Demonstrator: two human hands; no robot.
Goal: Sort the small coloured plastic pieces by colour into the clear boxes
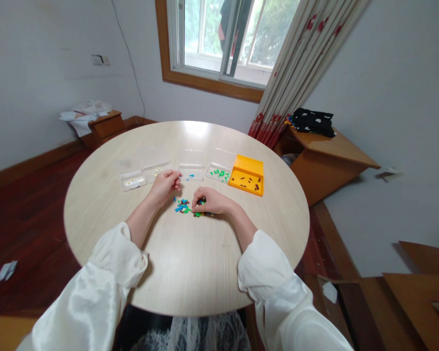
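Note:
A pile of small coloured pieces (183, 206), blue, green and brown, lies on the round table. Over its right part is my right hand (209, 200), fingertips pinched together down at the pieces; what they hold is too small to name. My left hand (166, 186) is raised near the clear box with a few blue pieces (190, 176), its thumb and fingers pressed together, and anything between them is too small to make out. Right of that box stands a clear box with green pieces (219, 172), then an orange box (246, 175) with its lid open and brown pieces inside.
Two more clear boxes stand at the left, one with white pieces (133, 181) and one with pale yellow pieces (157, 171). All rest on the pale round table (190, 273). Behind are a window and curtain; a wooden stand (314, 161) bears dark cloth at the right.

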